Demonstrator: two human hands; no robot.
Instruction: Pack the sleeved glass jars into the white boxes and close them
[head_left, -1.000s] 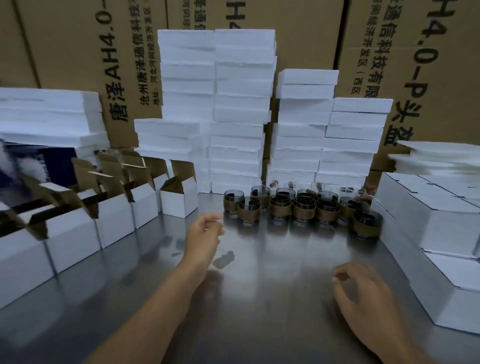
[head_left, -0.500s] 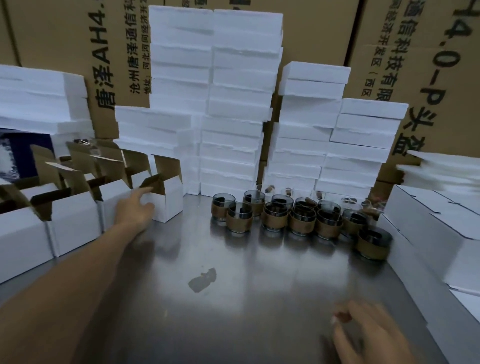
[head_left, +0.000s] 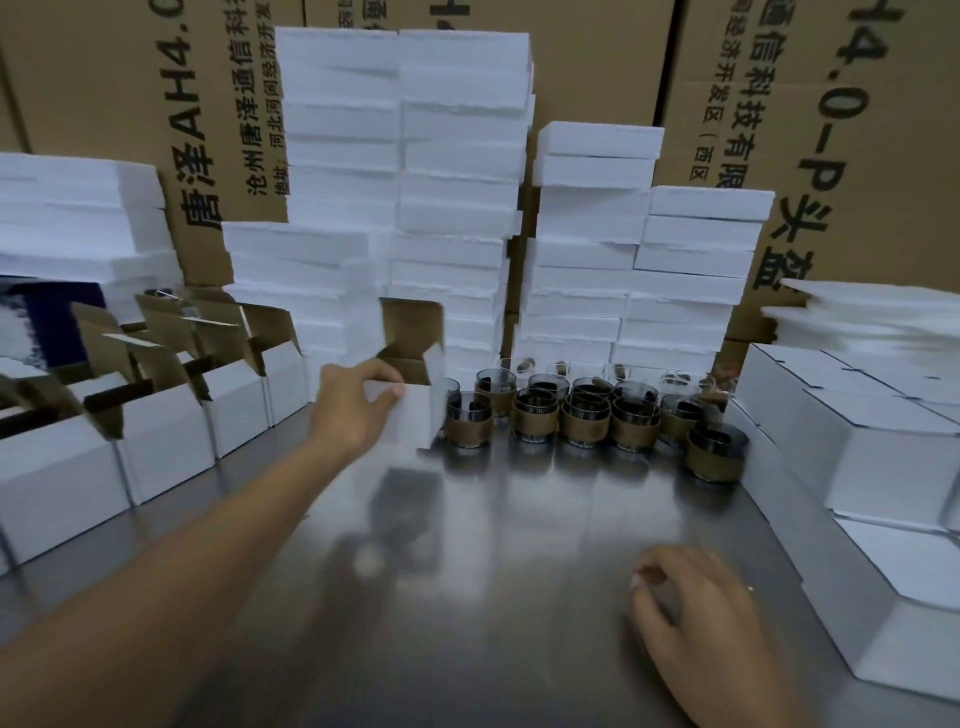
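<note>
White open box (head_left: 415, 421) pinched in my left hand (head_left: 353, 410): I judge I'm fetching it. The sleeved jars (head_left: 584, 423) stand just right of that hand. My right hand (head_left: 691, 618), loosely curled and empty, should grab one next.

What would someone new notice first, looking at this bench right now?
Probably the tall white stacks against the cartons at the back. Next come the sleeved jars clustered on the steel table in front of them, and the left hand gripping an open white box just left of the jars. The right hand lies near the front, holding nothing.
</note>
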